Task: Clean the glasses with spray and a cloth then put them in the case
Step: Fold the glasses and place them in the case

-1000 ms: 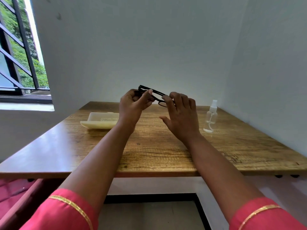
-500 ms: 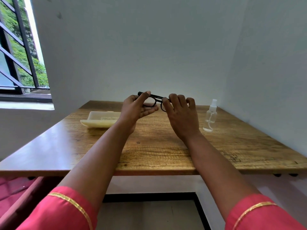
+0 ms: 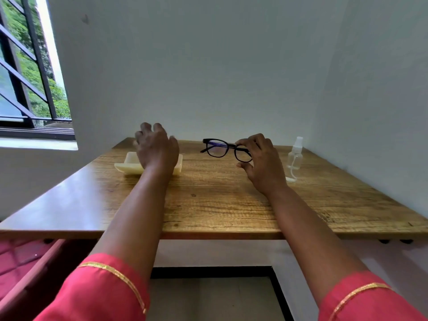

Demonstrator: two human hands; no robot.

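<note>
**Glasses held in one hand while the other goes to the case**

White walls meet in a corner behind a wooden table (image 3: pixel 208 205), with a barred window (image 3: pixel 30 89) at ten o'clock. The black-framed glasses (image 3: pixel 225 150) are held above the tabletop at about one o'clock from the table's middle, their lenses turned toward the camera. They are pinched at the right lens rim between the thumb and fingertips of the right hand (image 3: pixel 261 163), which leaves the left lens free and unsmudged by touch. The grip is judged light, suited to a thin frame.

The left hand (image 3: pixel 156 147) is held with fingers loosely spread and nothing in it, just over the pale yellow case (image 3: pixel 129 165) at eleven o'clock. Whether the case is touched cannot be told, since its middle is hidden by the hand. The reach is judged to be for something at the case, perhaps the cloth, which is not seen anywhere.

A clear spray bottle (image 3: pixel 295 156) is set upright at two o'clock, just beside the right hand, where it can be taken up easily. No spray or wiping is shown, so the cleaning is judged not yet done.
</note>
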